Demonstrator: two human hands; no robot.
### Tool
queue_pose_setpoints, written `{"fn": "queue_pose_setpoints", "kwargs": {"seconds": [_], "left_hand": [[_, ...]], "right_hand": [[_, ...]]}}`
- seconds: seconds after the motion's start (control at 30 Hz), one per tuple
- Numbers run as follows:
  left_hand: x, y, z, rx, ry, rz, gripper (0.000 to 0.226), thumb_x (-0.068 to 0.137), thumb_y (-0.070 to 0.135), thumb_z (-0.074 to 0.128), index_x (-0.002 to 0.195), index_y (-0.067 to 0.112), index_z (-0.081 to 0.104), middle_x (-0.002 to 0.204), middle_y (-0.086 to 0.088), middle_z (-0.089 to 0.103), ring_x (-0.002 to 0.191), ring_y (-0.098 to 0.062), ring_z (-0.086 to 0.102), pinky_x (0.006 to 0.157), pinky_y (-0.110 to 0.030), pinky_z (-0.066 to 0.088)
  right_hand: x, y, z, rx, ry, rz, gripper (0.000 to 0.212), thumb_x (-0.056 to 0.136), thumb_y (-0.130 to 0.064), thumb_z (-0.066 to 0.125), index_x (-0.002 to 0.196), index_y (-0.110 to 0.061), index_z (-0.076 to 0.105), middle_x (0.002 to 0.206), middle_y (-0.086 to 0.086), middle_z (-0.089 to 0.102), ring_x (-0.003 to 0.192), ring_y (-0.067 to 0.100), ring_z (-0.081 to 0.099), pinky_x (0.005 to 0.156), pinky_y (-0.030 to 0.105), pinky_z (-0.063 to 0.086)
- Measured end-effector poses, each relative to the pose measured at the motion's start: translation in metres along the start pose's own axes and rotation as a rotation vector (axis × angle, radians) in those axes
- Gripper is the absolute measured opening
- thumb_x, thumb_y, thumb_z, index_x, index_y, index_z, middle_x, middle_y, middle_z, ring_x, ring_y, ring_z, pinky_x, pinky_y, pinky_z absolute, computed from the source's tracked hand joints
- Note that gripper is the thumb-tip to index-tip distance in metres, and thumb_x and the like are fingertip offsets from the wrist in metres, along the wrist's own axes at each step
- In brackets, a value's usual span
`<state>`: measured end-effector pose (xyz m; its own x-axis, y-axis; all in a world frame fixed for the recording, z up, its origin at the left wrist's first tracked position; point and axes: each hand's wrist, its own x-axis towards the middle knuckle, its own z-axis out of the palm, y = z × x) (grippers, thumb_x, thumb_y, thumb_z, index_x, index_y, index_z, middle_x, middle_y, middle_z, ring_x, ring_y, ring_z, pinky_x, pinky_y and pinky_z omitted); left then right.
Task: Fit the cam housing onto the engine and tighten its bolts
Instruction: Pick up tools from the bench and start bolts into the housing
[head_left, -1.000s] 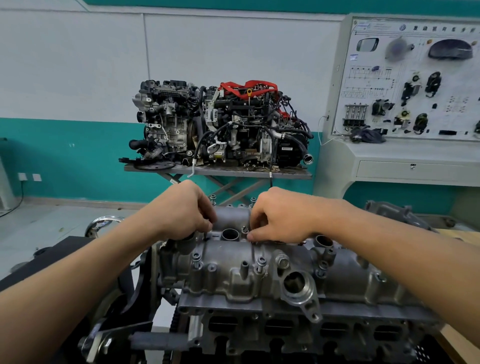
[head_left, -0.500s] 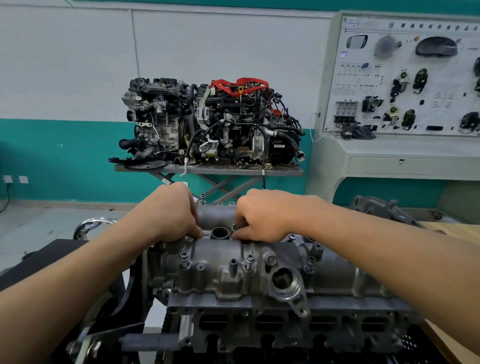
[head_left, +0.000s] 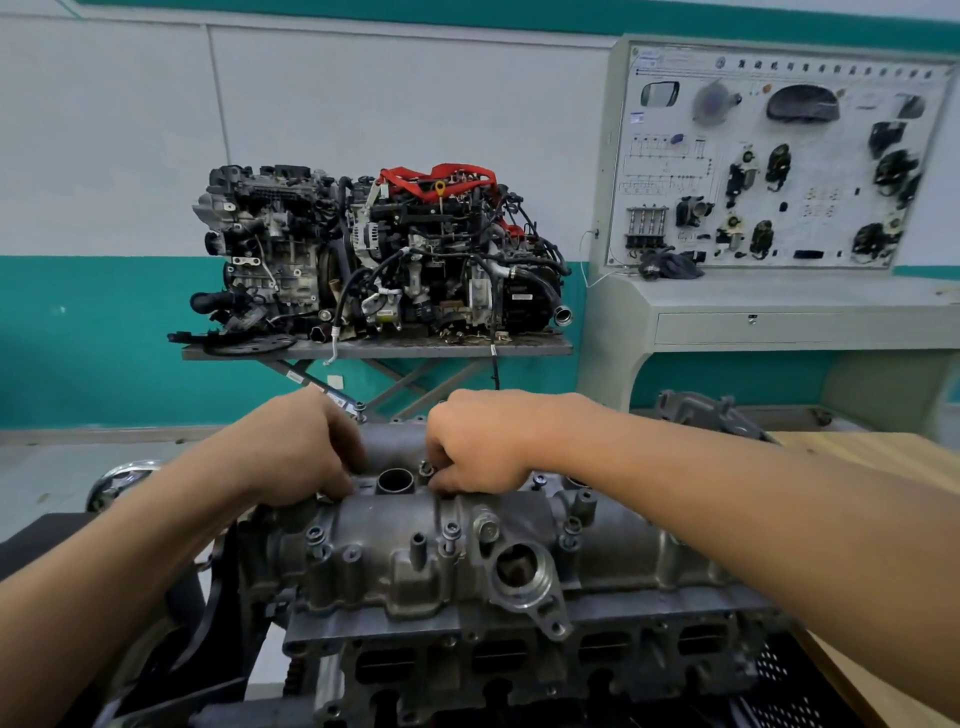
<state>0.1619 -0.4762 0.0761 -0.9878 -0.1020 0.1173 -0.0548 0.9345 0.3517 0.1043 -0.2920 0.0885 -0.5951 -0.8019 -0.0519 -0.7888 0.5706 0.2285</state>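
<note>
The grey cast cam housing (head_left: 415, 561) sits on top of the engine (head_left: 519, 670) in the lower middle of the head view. Several bolts stand in its bosses, one (head_left: 451, 531) near the front. My left hand (head_left: 291, 452) curls over the housing's far left part, fingertips down just left of a round open bore (head_left: 394, 480). My right hand (head_left: 478, 441) pinches a bolt head (head_left: 426, 469) just right of that bore. What the left fingertips hold is hidden.
Two other engines (head_left: 374, 260) stand on a lift table (head_left: 374, 351) by the teal wall. A grey training panel (head_left: 779, 166) fills the right. A wooden bench top (head_left: 883, 457) lies to the right, with a cast part (head_left: 701, 410) behind my forearm.
Both hands stay at the same bolts beside the bore; the fingers shift only slightly. The camera view has drifted a little.
</note>
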Motion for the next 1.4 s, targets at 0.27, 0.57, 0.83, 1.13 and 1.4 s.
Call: {"fn": "queue_pose_setpoints", "kwargs": {"seconds": [0.27, 0.57, 0.83, 1.13, 1.4], "left_hand": [[-0.003, 0.003, 0.000, -0.018, -0.003, 0.019, 0.027, 0.073, 0.005, 0.085, 0.074, 0.030, 0.076, 0.070, 0.013, 0.074, 0.065, -0.003, 0.066, 0.065, -0.017, 0.049], [-0.005, 0.000, 0.004, -0.139, 0.015, -0.016, 0.028, 0.071, 0.002, 0.083, 0.075, 0.028, 0.075, 0.068, 0.011, 0.075, 0.066, -0.003, 0.069, 0.067, -0.020, 0.053], [-0.004, 0.007, 0.005, 0.143, 0.112, -0.033, 0.011, 0.072, 0.024, 0.088, 0.078, 0.025, 0.079, 0.066, 0.009, 0.063, 0.062, -0.002, 0.055, 0.057, -0.020, 0.041], [-0.001, 0.006, 0.001, 0.162, 0.054, 0.004, 0.018, 0.074, 0.014, 0.085, 0.082, 0.028, 0.078, 0.072, 0.010, 0.067, 0.066, -0.002, 0.060, 0.066, -0.022, 0.045], [-0.027, -0.029, -0.001, -0.308, 0.141, 0.057, 0.019, 0.080, 0.053, 0.075, 0.086, 0.035, 0.078, 0.078, 0.016, 0.077, 0.068, -0.001, 0.070, 0.066, -0.024, 0.053]], "right_hand": [[0.002, -0.006, -0.007, 0.007, 0.018, 0.009, 0.039, 0.093, -0.042, 0.060, 0.068, -0.012, 0.058, 0.069, 0.006, 0.059, 0.072, 0.028, 0.059, 0.053, 0.030, 0.036], [0.005, -0.011, -0.008, -0.173, -0.063, 0.019, 0.038, 0.098, -0.027, 0.055, 0.063, -0.012, 0.051, 0.062, 0.005, 0.051, 0.053, 0.019, 0.046, 0.043, 0.028, 0.026], [0.000, -0.007, -0.007, -0.045, -0.001, 0.070, 0.045, 0.095, -0.043, 0.059, 0.060, -0.018, 0.045, 0.061, 0.000, 0.047, 0.055, 0.016, 0.045, 0.047, 0.029, 0.029], [0.007, -0.011, -0.002, -0.131, -0.053, 0.090, 0.037, 0.098, -0.024, 0.056, 0.063, -0.012, 0.051, 0.067, 0.007, 0.054, 0.060, 0.025, 0.052, 0.049, 0.028, 0.034], [-0.027, -0.008, -0.020, 0.431, 0.345, 0.144, 0.061, 0.102, -0.046, 0.042, 0.065, -0.001, 0.058, 0.050, 0.006, 0.047, 0.043, 0.013, 0.043, 0.050, 0.024, 0.043]]}}
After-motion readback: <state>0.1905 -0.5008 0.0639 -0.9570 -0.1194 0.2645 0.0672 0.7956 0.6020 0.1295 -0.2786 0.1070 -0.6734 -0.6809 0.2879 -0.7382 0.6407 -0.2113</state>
